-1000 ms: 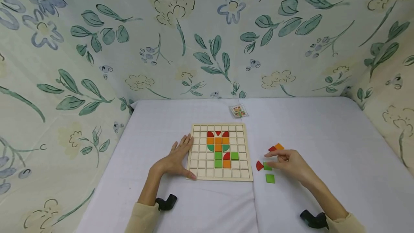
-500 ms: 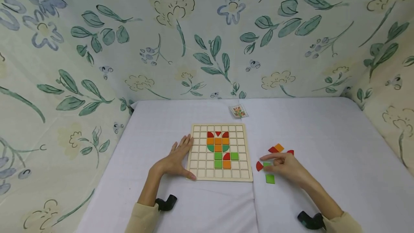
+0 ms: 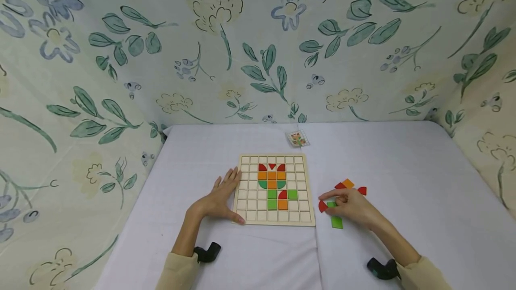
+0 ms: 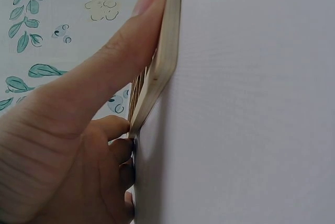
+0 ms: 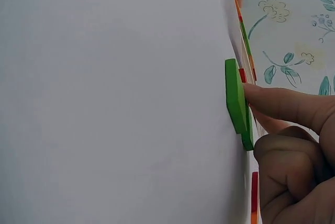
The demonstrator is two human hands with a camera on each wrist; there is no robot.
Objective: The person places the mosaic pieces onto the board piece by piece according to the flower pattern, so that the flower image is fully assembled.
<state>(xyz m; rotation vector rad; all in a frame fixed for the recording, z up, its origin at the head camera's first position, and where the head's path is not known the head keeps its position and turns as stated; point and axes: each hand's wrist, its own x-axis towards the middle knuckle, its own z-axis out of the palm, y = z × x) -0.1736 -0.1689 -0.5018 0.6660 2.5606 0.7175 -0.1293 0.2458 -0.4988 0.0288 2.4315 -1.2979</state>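
Note:
A wooden grid board [image 3: 250, 216] lies on the table with red, orange and green tiles set in several of its squares. My left hand [image 3: 217, 194] rests along its left edge, fingers spread, thumb [image 4: 141, 30] on the near corner. To the right of the board, my right hand [image 3: 354, 207] pinches a red quarter-circle tile [image 3: 323, 206] between thumb and index finger, still low at the cloth. Two green square tiles lie close by; one [image 3: 331, 204] is partly under the hand, and the other [image 3: 337, 222] sits nearer me. The right wrist view shows a green tile [image 5: 235, 96] beside the thumb.
Beyond the right hand lie an orange tile [image 3: 348, 183], a red tile [image 3: 340, 186] and another red tile [image 3: 363, 190]. A small pattern card [image 3: 297, 138] sits behind the board. White cloth [image 3: 193, 147] covers the table, and a floral curtain [image 3: 266, 48] hangs at the back.
My right hand has moved left from the green tile to the red quarter-circle, which has shifted slightly left. The red tile behind the hand has come into view. My left hand is unmoved.

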